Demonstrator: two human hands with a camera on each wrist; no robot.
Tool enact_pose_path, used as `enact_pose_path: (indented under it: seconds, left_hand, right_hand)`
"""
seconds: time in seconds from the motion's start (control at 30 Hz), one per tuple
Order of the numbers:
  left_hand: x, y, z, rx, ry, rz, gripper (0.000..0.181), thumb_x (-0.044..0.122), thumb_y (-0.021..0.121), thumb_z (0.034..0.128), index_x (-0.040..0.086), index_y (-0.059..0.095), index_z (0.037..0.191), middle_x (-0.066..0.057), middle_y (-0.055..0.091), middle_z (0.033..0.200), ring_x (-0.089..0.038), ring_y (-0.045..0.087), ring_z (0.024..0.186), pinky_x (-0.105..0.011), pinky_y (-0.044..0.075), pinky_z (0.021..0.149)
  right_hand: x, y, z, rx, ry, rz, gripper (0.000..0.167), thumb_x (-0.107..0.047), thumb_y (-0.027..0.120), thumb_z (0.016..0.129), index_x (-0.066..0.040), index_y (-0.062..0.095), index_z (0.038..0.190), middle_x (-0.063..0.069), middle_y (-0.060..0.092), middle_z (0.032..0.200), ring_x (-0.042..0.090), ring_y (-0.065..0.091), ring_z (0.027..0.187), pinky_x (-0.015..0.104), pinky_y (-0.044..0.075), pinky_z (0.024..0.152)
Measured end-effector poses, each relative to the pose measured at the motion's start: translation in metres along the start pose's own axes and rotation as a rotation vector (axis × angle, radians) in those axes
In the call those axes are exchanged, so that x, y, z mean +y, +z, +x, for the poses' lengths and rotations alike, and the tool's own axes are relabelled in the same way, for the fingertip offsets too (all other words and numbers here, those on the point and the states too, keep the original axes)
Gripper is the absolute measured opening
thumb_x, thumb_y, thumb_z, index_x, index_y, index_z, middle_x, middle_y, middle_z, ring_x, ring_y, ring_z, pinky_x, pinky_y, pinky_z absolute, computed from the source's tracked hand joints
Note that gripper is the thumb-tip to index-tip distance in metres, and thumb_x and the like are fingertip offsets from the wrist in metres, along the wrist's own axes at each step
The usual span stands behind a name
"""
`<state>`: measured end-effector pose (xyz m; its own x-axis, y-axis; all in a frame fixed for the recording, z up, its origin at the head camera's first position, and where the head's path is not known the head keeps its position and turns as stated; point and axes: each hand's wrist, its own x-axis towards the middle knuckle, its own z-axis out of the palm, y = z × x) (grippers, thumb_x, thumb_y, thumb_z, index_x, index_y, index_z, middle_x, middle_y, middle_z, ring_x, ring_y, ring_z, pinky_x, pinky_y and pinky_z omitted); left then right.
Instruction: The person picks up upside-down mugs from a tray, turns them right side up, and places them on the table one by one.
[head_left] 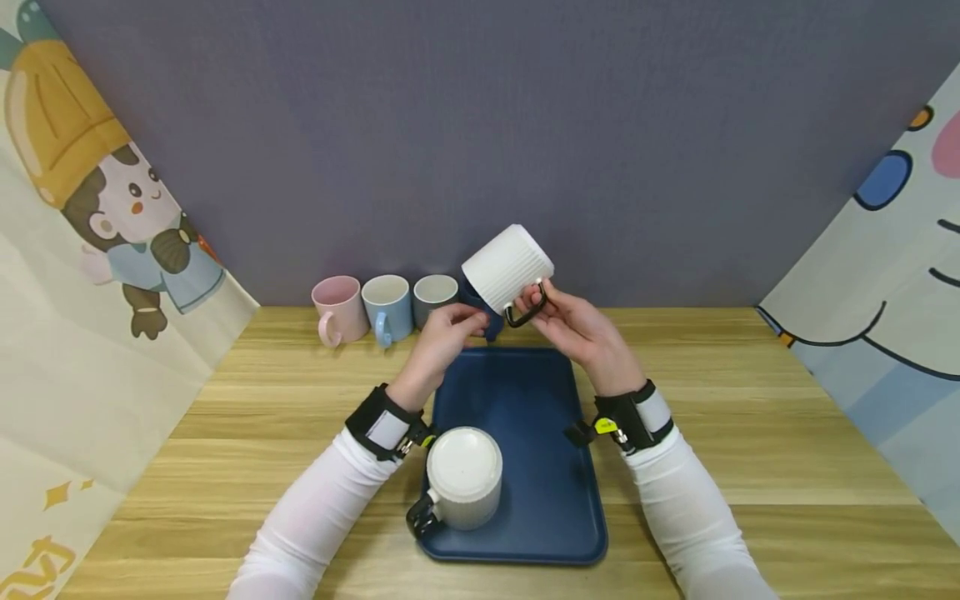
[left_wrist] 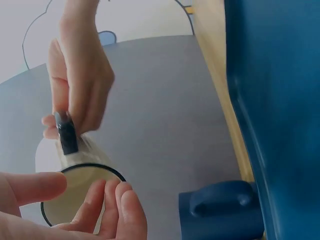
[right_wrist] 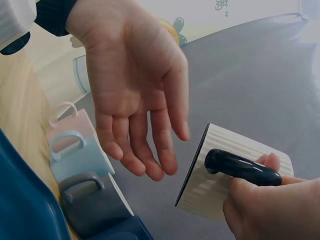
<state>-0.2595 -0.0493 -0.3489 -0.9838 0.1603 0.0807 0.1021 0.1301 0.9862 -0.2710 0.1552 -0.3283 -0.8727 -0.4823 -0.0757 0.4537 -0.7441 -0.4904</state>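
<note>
My right hand (head_left: 588,333) holds a ribbed white mug (head_left: 504,268) by its black handle (right_wrist: 245,167), up above the far end of the tray. The mug is tilted, its dark-rimmed mouth facing down and left. Just beside that mouth is my left hand (head_left: 442,342), its fingers loosely bent and empty; a gap separates them from the mug in the right wrist view. Another white mug (head_left: 467,475) with a black handle stands upside down on the near left of the dark blue tray (head_left: 540,467).
Against the grey back panel (head_left: 480,125) a row holds a pink mug (head_left: 341,310), a light blue mug (head_left: 390,308), a grey mug (head_left: 435,292) and a dark blue mug (left_wrist: 222,212). In the head view, my left hand and the raised mug partly hide the last one.
</note>
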Motion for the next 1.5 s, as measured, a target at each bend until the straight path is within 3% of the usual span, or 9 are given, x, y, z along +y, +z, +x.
enact_pose_path:
  seconds: [0.1, 0.23, 0.47, 0.83, 0.97, 1.17, 1.4, 1.5]
  left_hand:
    - [0.003, 0.001, 0.0, -0.049, -0.036, -0.016, 0.03, 0.014, 0.054, 0.0954, -0.007, 0.058, 0.116, -0.023, 0.064, 0.113, -0.011, 0.061, 0.081, -0.033, 0.052, 0.078]
    - [0.007, 0.001, 0.0, -0.08, -0.066, -0.022, 0.032, 0.016, 0.052, 0.0966, -0.007, 0.057, 0.119, -0.024, 0.063, 0.115, -0.011, 0.06, 0.083, -0.047, 0.048, 0.09]
    - [0.011, 0.001, 0.002, -0.135, -0.105, -0.046, 0.034, 0.017, 0.049, 0.0984, -0.008, 0.059, 0.119, -0.022, 0.065, 0.113, -0.006, 0.062, 0.079, -0.027, 0.051, 0.076]
    - [0.016, 0.003, 0.007, -0.204, -0.131, -0.159, 0.04, 0.022, 0.043, 0.1016, -0.011, 0.057, 0.12, -0.028, 0.061, 0.118, -0.014, 0.065, 0.086, -0.031, 0.053, 0.081]
    - [0.018, 0.003, 0.008, -0.19, -0.136, -0.204, 0.042, 0.024, 0.043, 0.1021, -0.012, 0.057, 0.12, -0.022, 0.069, 0.103, -0.014, 0.067, 0.084, -0.031, 0.053, 0.08]
    - [0.019, 0.001, 0.008, -0.157, -0.153, -0.282, 0.043, 0.022, 0.042, 0.1023, -0.013, 0.053, 0.123, -0.006, 0.069, 0.082, -0.013, 0.066, 0.08, -0.047, 0.045, 0.099]
    - [0.018, 0.001, 0.009, -0.106, -0.156, -0.42, 0.037, 0.013, 0.046, 0.1001, -0.015, 0.051, 0.124, 0.001, 0.067, 0.08, -0.01, 0.066, 0.076, -0.043, 0.046, 0.099]
    - [0.018, 0.0, 0.009, -0.069, -0.159, -0.485, 0.029, 0.01, 0.049, 0.0987, -0.011, 0.057, 0.117, 0.003, 0.066, 0.08, -0.01, 0.065, 0.076, -0.042, 0.046, 0.099]
  right_hand:
    - [0.002, 0.001, 0.002, 0.004, -0.004, 0.021, 0.018, -0.014, 0.042, 0.099, 0.001, 0.051, 0.097, 0.011, 0.057, 0.088, 0.016, 0.059, 0.086, 0.033, 0.05, 0.091]
    - [0.004, 0.003, 0.004, 0.007, -0.008, 0.033, 0.017, -0.014, 0.042, 0.099, 0.001, 0.05, 0.098, 0.01, 0.057, 0.087, 0.016, 0.059, 0.085, 0.034, 0.052, 0.089]
    - [0.008, 0.005, 0.005, -0.007, -0.031, 0.079, 0.018, -0.014, 0.043, 0.099, 0.002, 0.052, 0.099, 0.01, 0.056, 0.09, 0.016, 0.058, 0.086, 0.032, 0.049, 0.093]
    - [0.019, 0.008, 0.012, -0.067, -0.087, 0.066, 0.022, -0.017, 0.041, 0.1, 0.001, 0.053, 0.098, 0.008, 0.055, 0.091, 0.015, 0.058, 0.085, 0.029, 0.048, 0.091]
    - [0.023, 0.01, 0.013, -0.087, -0.094, 0.07, 0.024, -0.017, 0.04, 0.1, 0.002, 0.054, 0.097, 0.009, 0.055, 0.09, 0.015, 0.058, 0.085, 0.029, 0.048, 0.09]
    - [0.029, 0.011, 0.016, -0.114, -0.105, 0.051, 0.027, -0.018, 0.037, 0.101, 0.002, 0.054, 0.095, 0.008, 0.055, 0.088, 0.015, 0.058, 0.085, 0.027, 0.048, 0.091]
    - [0.032, 0.012, 0.016, -0.142, -0.086, 0.043, 0.028, -0.019, 0.037, 0.101, 0.002, 0.057, 0.098, 0.008, 0.056, 0.096, 0.015, 0.059, 0.091, 0.026, 0.046, 0.093]
    - [0.034, 0.01, 0.017, -0.145, -0.08, 0.026, 0.03, -0.02, 0.037, 0.101, 0.0, 0.058, 0.098, 0.007, 0.057, 0.098, 0.015, 0.058, 0.094, 0.026, 0.045, 0.094]
